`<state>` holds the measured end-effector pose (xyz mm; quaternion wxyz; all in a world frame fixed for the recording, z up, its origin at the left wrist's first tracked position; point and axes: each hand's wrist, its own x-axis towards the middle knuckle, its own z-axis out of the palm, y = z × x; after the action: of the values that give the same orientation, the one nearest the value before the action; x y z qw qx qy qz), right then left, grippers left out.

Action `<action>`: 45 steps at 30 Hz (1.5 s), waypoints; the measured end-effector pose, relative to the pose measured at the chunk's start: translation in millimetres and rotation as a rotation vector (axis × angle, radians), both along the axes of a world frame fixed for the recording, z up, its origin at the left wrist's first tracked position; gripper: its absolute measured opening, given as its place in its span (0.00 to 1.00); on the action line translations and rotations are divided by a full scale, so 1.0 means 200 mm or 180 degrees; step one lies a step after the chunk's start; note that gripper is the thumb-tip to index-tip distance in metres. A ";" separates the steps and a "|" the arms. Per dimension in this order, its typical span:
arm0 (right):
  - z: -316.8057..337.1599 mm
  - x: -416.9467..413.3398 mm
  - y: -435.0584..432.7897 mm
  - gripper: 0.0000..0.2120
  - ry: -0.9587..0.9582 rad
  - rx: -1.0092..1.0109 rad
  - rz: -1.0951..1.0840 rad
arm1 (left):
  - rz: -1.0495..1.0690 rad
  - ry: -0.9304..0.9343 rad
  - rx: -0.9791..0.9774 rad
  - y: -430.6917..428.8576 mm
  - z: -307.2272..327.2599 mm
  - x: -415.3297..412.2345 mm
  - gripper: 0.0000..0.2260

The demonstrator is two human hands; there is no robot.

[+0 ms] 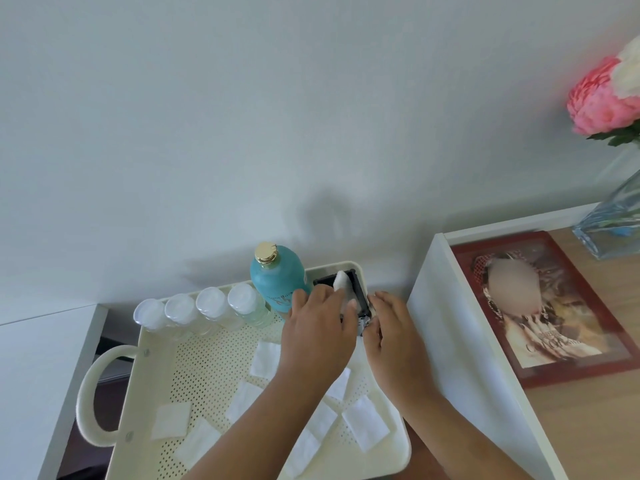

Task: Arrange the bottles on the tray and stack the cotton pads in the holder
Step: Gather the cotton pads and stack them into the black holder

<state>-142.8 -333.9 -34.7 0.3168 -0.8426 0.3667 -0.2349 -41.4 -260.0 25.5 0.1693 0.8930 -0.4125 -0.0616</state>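
Pale, bare wall filled the far half of the view, and below it a cream perforated tray (162, 344) with a loop handle on its left side sat between two white furniture panels. Along the tray's far edge four small clear bottles (202, 311) stood upright in a tidy row, touching or nearly so, with a taller teal bottle (275, 282) with a gold cap just to their right; that part of the job looked finished.

At the far right corner of the tray stood a small black holder (356, 289). The left hand (318, 334) pinched a white cotton pad (341, 282) between thumb and fingertips, its top edge over the holder's mouth, apparently being fed in. The right hand (388, 327) was curled against the holder's near right side, probably bracing it so it would not slide or tip; whether the fingers actually gripped it could not be told.

Several loose cotton pads (365, 422) lay scattered flat on the tray's near half, some overlapping, so most of the stacking seemed left to do.

To the right, a red-bordered picture (540, 306) lay on a wooden top, beside a glass vase (613, 216) of pink flowers.
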 end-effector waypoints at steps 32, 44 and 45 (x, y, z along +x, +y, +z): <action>0.00 0.00 0.00 0.20 -0.0286 -0.0038 0.0001 | -0.0371 -0.0791 0.0833 -0.02 -0.03 0.01 0.33; -0.03 0.00 0.00 0.18 -0.0184 -0.0085 -0.0030 | -0.0637 -0.0812 0.0838 0.01 -0.05 0.08 0.23; -0.03 0.00 0.00 0.18 -0.0185 -0.0083 -0.0020 | -0.0650 -0.0817 0.0843 0.01 -0.05 0.08 0.23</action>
<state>-142.2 -334.5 -40.3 0.3156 -0.8383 0.3570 -0.2649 -25.9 -258.4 15.4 -0.0106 0.8615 -0.5073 -0.0179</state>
